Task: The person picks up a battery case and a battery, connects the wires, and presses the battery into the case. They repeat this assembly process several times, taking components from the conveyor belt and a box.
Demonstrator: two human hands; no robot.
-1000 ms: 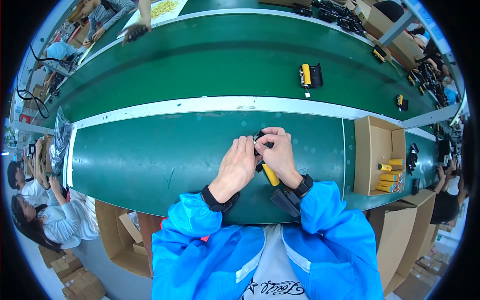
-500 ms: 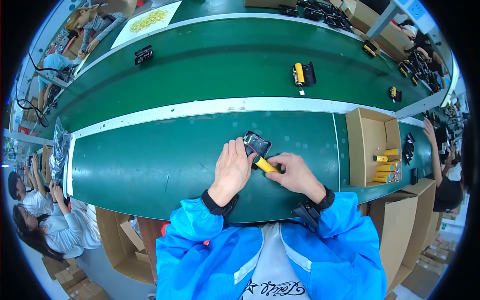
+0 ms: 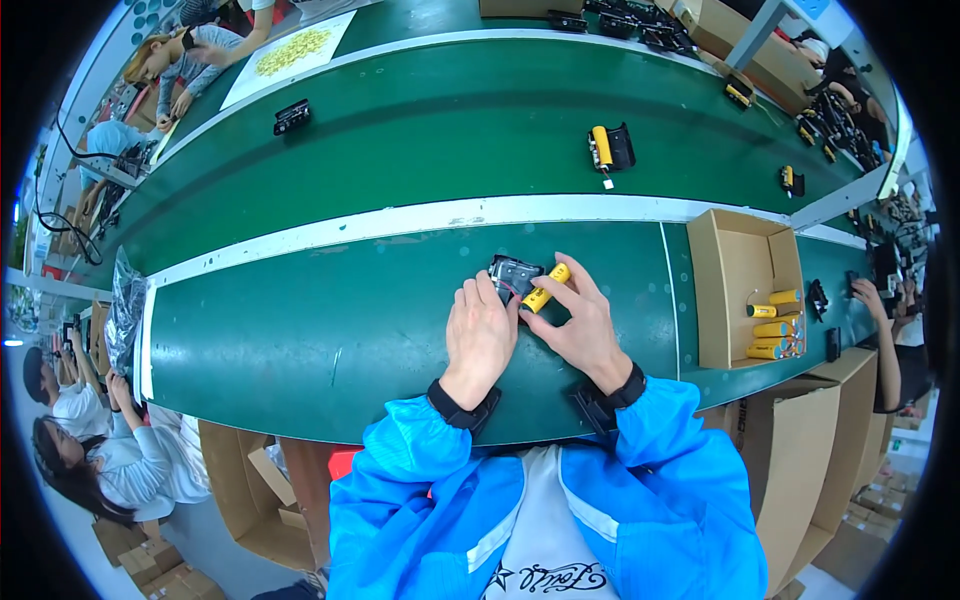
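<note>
In the middle of the near green bench lies an opened black plastic housing [image 3: 514,272], its hollow inside facing up. My left hand [image 3: 480,335] is closed over the near-left edge of the housing, fingertips on it. A yellow cylindrical battery [image 3: 546,289] is pinched between the thumb and fingers of my right hand [image 3: 583,325], tilted beside the housing's right side. A thin red wire shows between the housing and my left fingers. Whether the battery touches the housing, I cannot tell.
To the right stands an open cardboard box [image 3: 712,290] with several yellow batteries [image 3: 768,330]. Beyond the white rail [image 3: 480,212], a far green belt [image 3: 440,130] carries a black housing with a yellow battery [image 3: 610,148]. A clear plastic bag [image 3: 124,310] lies left. Co-workers sit around.
My right hand has turned the battery, whose far end now points up and right, and raised it alongside the housing. My left hand has shifted slightly right, still at the housing.
</note>
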